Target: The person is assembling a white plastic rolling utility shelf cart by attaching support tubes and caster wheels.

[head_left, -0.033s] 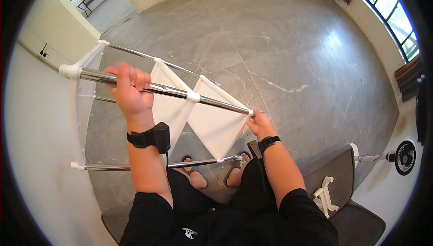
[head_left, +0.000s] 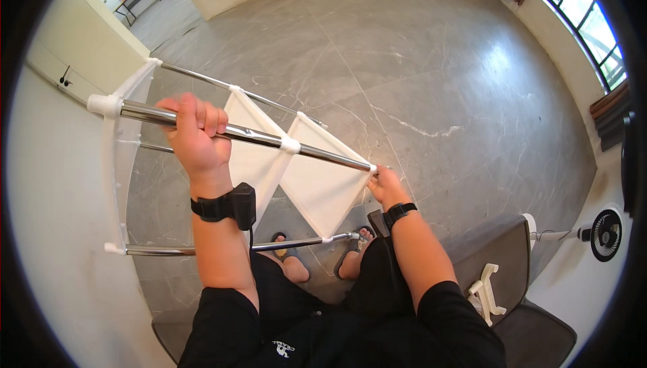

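Note:
A shelf rack of shiny metal tubes and white panels lies on its side in front of me. Its near upper tube slants down to the right from a white end panel. My left hand is closed around this tube near the end panel. At the tube's other end, my right hand grips the corner of the outermost white shelf, partly hiding it. Another white shelf stands between the two hands. A lower tube runs by my feet.
A grey seat is at my right, with a white plastic bracket lying on it. Beyond it is a black fan. A wall and cabinet stand close on the left. Grey tiled floor stretches ahead.

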`<state>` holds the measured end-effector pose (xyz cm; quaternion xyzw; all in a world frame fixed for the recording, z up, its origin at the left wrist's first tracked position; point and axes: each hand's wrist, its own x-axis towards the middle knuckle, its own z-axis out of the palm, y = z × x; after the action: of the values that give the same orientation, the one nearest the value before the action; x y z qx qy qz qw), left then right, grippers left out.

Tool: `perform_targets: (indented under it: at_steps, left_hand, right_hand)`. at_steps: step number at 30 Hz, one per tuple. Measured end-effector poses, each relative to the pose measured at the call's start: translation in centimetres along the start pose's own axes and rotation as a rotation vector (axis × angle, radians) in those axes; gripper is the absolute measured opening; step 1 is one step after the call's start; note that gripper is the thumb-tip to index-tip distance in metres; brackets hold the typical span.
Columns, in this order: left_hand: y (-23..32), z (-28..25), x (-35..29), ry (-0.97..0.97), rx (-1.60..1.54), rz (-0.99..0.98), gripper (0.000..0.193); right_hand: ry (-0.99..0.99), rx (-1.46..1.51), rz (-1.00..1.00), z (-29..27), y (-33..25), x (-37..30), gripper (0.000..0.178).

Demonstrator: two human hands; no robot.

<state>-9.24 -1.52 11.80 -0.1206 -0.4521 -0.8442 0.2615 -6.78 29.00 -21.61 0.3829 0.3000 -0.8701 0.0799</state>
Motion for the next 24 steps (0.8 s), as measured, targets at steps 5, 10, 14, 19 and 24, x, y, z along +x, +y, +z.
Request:
perform_targets:
  at_steps: [5, 10, 14, 19, 24]
  left_hand:
    - [-2.8, 0.3, -1.7, -0.095, 0.027, -0.03, 0.016]
    - [-6.6, 3.6, -5.4, -0.364, 0.001, -0.125, 0.019]
    - [-8.4, 4.5, -8.9, -0.395, 0.0, -0.215, 0.021]
    - [-8.7, 5.4, -11.8, -0.451, 0.029, -0.295, 0.023]
    - [-11.8, 6.3, -14.2, -0.466, 0.118, -0.44, 0.02]
  right_hand:
    - [-0.009, -0.471, 0.159, 1.6, 2.1, -0.1, 0.038]
    - [-0.242, -1.126, 0.032, -2.0, 2.6, 2.1, 0.04]
    - [-0.108, -1.071, 0.253, 0.8, 1.6, -0.9, 0.047]
    - [-0.258, -1.107, 0.346, -0.1, 2.1, -1.9, 0.057]
    - [-0.454, -0.629, 0.303, -3.3, 1.4, -0.9, 0.059]
